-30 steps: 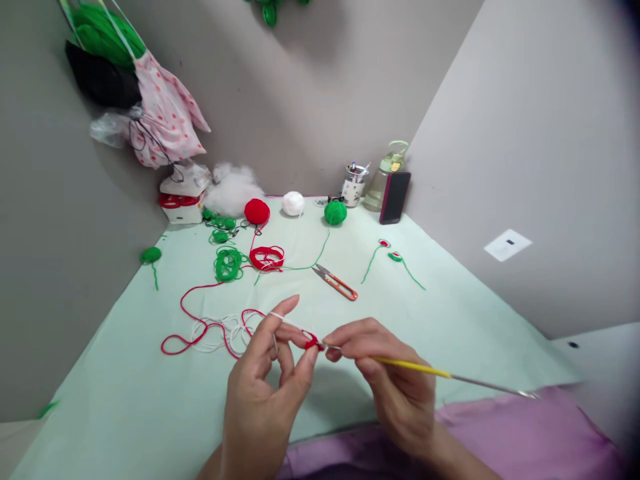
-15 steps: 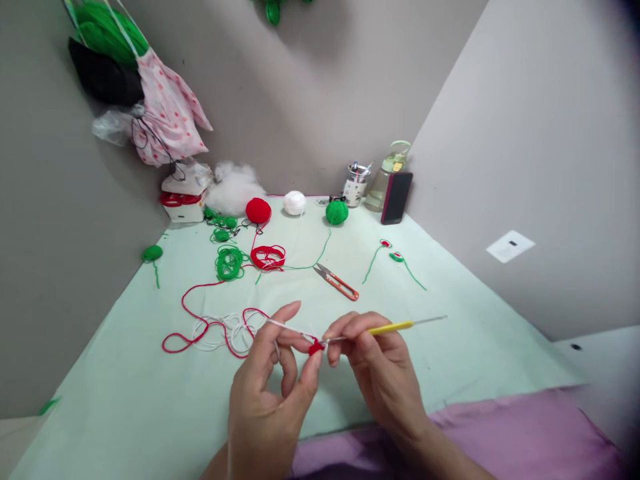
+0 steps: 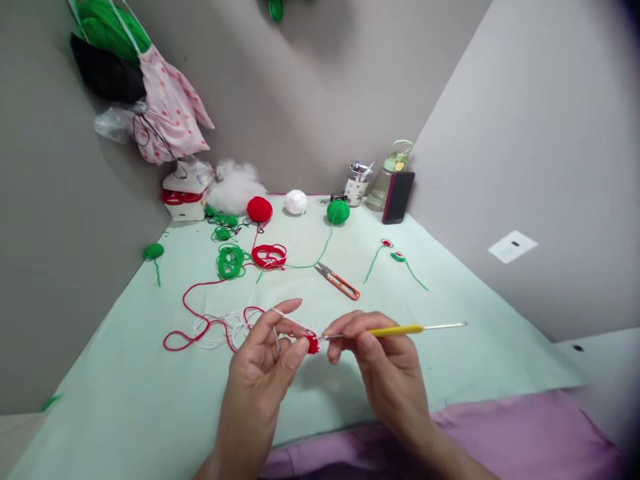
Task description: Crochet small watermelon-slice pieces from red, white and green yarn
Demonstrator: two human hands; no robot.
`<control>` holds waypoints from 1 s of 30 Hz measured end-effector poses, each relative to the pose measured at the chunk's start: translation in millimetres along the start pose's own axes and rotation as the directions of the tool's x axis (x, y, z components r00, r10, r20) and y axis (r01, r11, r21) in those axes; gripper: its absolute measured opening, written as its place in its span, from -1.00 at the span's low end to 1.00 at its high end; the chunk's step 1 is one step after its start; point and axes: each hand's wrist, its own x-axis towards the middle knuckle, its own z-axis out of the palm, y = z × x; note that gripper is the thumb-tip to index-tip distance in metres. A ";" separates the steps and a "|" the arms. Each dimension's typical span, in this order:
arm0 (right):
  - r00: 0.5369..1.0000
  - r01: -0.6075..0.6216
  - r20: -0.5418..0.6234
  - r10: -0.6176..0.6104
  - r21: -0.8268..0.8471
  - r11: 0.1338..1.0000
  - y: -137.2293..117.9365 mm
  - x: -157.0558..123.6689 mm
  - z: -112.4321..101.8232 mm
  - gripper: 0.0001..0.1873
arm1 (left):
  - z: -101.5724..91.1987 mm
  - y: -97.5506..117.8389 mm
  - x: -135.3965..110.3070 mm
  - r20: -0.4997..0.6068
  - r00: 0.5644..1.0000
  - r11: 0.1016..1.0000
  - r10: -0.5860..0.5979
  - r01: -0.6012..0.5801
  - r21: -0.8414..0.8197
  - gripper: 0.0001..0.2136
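Between thumb and fingers, my left hand (image 3: pixel 267 370) pinches a small red crochet piece (image 3: pixel 313 343) with white stitches at its edge. White yarn (image 3: pixel 290 317) runs from the raised left index finger down to that piece. My right hand (image 3: pixel 383 363) grips a double-ended crochet hook (image 3: pixel 397 330) by its yellow handle. One metal end of the hook meets the piece's right edge; the other points out to the right. Loose white yarn (image 3: pixel 213 337) and a red strand (image 3: pixel 186 300) lie on the table left of my hands.
Orange thread snips (image 3: pixel 340 283) lie beyond my hands. Behind are red (image 3: pixel 259 209), white (image 3: pixel 296 202) and green (image 3: pixel 339 211) yarn balls. Two small crocheted pieces (image 3: pixel 398 257) with green tails sit right. A phone (image 3: pixel 399 198) leans against a bottle (image 3: pixel 383 187).
The crochet piece has turned in my left fingers and shows more of its red face and white edge. My left thumb has shifted left. The hook has swung, its free end reaching farther right.
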 end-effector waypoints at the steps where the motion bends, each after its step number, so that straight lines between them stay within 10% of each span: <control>1: 1.000 0.017 0.007 -0.017 -0.006 1.000 -0.7 0.1 -0.1 -0.81 | 0.4 -0.3 0.1 -0.006 1.000 1.000 0.001 -0.001 0.007 -0.61; 13: 0.981 0.192 0.080 -0.178 -0.235 0.953 -7.0 -4.2 -1.4 -0.79 | 5.5 -0.7 -3.3 -0.077 0.991 0.976 0.110 -0.093 0.196 -0.66; 30: 0.990 -0.117 -0.065 0.125 0.114 0.987 -4.6 7.1 2.6 -0.77 | 2.4 -0.9 -0.2 0.020 1.000 0.999 0.007 -0.008 0.033 -0.65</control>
